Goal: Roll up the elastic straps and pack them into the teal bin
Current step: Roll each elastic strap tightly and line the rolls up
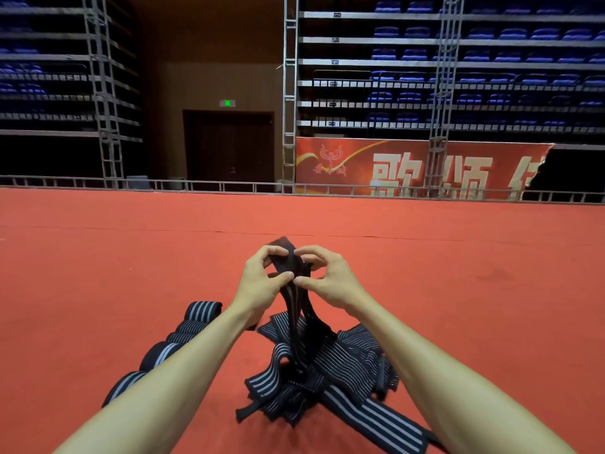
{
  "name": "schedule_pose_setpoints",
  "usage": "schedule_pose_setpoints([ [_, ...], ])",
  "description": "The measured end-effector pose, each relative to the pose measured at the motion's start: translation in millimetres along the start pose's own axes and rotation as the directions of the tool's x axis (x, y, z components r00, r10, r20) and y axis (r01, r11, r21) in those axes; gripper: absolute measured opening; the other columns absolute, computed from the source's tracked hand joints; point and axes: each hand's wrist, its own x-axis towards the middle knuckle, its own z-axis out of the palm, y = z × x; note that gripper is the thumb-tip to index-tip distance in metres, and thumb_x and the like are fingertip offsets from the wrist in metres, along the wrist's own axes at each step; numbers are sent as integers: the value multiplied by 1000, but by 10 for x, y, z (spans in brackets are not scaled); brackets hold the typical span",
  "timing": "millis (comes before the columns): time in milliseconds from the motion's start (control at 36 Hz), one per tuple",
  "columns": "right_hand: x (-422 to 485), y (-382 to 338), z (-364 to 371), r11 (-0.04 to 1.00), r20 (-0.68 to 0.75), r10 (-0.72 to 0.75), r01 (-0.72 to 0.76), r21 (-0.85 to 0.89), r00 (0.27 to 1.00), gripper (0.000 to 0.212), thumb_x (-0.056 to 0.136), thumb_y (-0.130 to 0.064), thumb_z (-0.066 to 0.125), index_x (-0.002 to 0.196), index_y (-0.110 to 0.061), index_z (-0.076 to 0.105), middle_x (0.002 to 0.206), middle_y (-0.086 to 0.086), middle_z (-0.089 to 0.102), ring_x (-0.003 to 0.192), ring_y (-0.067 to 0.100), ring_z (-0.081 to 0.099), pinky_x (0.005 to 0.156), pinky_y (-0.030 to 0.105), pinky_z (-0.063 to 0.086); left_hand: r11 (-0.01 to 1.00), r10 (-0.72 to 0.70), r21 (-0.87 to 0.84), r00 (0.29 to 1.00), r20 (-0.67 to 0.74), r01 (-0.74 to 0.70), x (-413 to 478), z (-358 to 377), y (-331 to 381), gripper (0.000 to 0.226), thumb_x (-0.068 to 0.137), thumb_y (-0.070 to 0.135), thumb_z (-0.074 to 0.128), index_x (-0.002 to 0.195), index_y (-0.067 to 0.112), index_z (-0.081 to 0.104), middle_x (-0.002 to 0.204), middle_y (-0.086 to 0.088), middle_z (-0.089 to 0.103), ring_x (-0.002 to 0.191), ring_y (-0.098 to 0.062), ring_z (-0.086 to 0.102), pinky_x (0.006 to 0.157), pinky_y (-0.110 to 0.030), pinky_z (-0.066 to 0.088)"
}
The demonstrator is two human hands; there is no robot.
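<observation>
Both hands, left hand (262,276) and right hand (329,276), are pinching the strap (291,290) end; I'd fold it tight first so the roll stays even

An indoor arena or performance hall: tiers of folded blue seats (510,34) rise behind a low grey metal railing (196,185) at the far edge of a wide red carpeted floor (131,257), with grey lattice truss towers (442,93) and a red lettered banner (409,168).
</observation>
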Motion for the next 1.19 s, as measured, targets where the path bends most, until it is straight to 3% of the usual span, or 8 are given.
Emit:
schedule_pose_setpoints([
  [139,45,70,-29,999,22,18,-17,-34,1000,34,89,-18,69,120,-29,58,98,-11,67,67,10,58,77,30,51,997,61,37,998,5,-62,-33,-73,39,31,84,-12,64,106,10,59,105,-4,63,90,2,58,75,-6,46],
  [194,58,82,-17,998,1,10,-10,-68,1000,31,91,-22,69,120,-27,58,99,-5,68,66,5,58,74,28,49,993,97,67,995,14,-97,-40,-68,39,28,84,-14,62,99,10,60,98,0,63,87,7,57,77,-11,47],
  [389,86,176,-48,991,-139,1,-19,-134,990,23,82,-21,79,100,-13,68,86,5,75,71,10,67,68,13,47,994,-18,107,999,40,14,-30,-44,-33,27,81,2,76,100,20,69,103,5,69,102,-17,67,94,-33,52],
  [472,68,224,-68,986,-190,-19,-14,-168,982,18,80,-21,81,90,-9,74,81,7,75,65,6,63,61,3,42,994,-41,105,997,59,35,-45,-7,-16,34,78,-1,79,104,17,68,107,2,69,99,-17,69,89,-29,55],
  [944,-67,311,-100,956,-305,-203,122,-266,931,19,71,-19,88,79,-8,75,72,1,74,60,4,60,60,7,46,991,-91,105,994,55,85,-26,116,22,39,79,-1,78,111,19,71,114,1,69,100,-14,69,91,-37,57],
  [1000,-82,308,-97,948,-304,-230,142,-285,924,18,69,-19,88,77,-10,74,71,1,71,59,4,57,59,17,48,991,-97,94,993,62,90,-26,125,34,39,79,-2,77,113,17,71,114,-1,69,98,-14,70,88,-34,58],
  [1083,-100,312,-112,944,-265,-243,165,-285,933,19,67,-15,89,79,-9,76,70,-4,56,62,2,49,61,8,38,993,-104,58,994,41,101,-14,103,56,37,81,-4,75,114,13,69,109,0,68,86,-7,69,72,-15,55],
  [1194,-120,356,-189,949,-249,-218,145,-281,944,20,67,-9,89,83,-7,77,67,-22,40,66,-12,51,62,1,34,991,-129,36,991,27,128,52,-28,12,38,81,-4,75,113,15,70,117,-4,68,98,-15,70,90,-27,55],
])
